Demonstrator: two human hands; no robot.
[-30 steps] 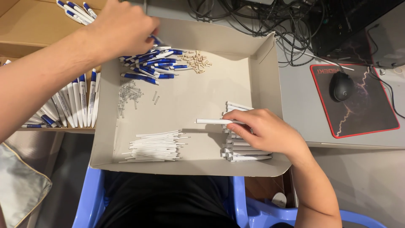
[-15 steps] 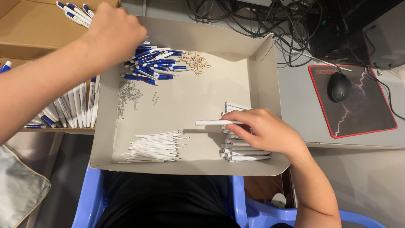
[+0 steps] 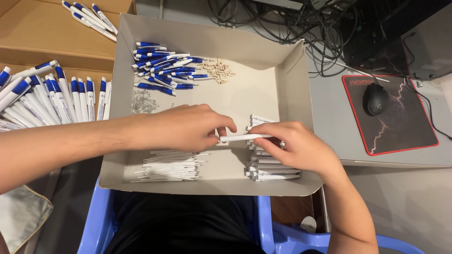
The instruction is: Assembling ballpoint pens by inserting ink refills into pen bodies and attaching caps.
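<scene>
White plastic pen barrel [image 3: 245, 138] lies level over the cardboard tray's [image 3: 292, 70] middle, pinched at its ends by both hands. The right hand [image 3: 294, 146] grips it narrowly; the left hand [image 3: 181, 127], earlier at the blue pen caps [image 3: 160, 68] by the far-left corner, now closes fingertips on its other end.

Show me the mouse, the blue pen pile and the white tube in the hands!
mouse [image 3: 375, 99], head view, middle of its black back.
blue pen pile [image 3: 162, 70], head view, middle of the heap.
white tube [image 3: 245, 137], head view, bare middle between both hands.
</scene>
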